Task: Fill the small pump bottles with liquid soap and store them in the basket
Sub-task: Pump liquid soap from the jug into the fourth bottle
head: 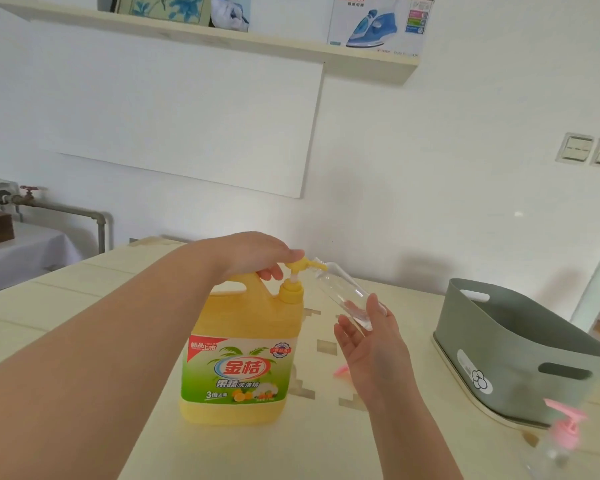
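A big yellow soap jug (241, 358) with a pump stands on the table in the middle. My left hand (257, 252) rests on its pump head (300, 265), fingers bent over the top. My right hand (369, 336) holds a small clear bottle (343, 294) without a cap, tilted, its mouth at the pump's spout. A little clear liquid lies at the bottle's lower end. A pink pump cap (342, 370) lies on the table behind my right wrist. A second small bottle with a pink pump (558, 441) stands at the lower right. The grey-green basket (520, 348) sits to the right.
The cream table (84, 306) runs to the wall. A wall shelf (222, 36) above holds an iron box (378, 24). A pipe with a red valve (28, 197) is at the left. Light switches (589, 152) are on the right wall.
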Tool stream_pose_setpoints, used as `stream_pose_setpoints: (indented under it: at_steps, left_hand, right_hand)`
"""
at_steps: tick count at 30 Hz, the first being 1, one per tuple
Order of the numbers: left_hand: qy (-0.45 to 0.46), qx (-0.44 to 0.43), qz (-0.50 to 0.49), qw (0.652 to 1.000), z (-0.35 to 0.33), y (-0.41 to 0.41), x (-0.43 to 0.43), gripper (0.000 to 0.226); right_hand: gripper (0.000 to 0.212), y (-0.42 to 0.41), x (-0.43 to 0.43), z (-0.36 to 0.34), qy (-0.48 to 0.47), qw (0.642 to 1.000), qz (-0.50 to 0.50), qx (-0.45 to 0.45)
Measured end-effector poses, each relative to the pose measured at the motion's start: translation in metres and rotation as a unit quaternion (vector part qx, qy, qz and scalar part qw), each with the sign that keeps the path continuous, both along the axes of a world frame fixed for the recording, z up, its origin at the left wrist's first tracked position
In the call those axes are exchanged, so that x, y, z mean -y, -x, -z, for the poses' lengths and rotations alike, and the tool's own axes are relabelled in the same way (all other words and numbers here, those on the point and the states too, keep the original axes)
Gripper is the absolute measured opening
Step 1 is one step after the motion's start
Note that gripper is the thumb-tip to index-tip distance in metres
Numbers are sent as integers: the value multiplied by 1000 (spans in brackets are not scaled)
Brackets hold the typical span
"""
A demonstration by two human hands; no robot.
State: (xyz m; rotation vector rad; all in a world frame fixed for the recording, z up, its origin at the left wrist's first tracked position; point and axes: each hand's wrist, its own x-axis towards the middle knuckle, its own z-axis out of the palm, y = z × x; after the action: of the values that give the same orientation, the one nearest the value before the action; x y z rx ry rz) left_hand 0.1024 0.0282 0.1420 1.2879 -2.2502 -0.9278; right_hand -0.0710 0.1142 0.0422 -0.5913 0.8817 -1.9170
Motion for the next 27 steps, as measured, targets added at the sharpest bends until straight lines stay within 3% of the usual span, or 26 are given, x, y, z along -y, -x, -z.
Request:
stream_pose_setpoints:
  at_steps: [8,15,21,27]
  left_hand:
    - [3,-37,-40,999,-1,2,3,35]
    - [47,54,-64,995,-6,7,9,31]
    - [42,88,-43,994,-5,5,5,44]
    - [-2,12,-28,1000,0,2,3,43]
  right_hand:
    - [33,-4,-1,1,-4,998,33,-56]
    - [22,-1,0,5,-18,999,21,-46]
    - [24,0,-3,4,-23,998,17,-49]
    - [31,0,-4,2,-19,996,28,-85]
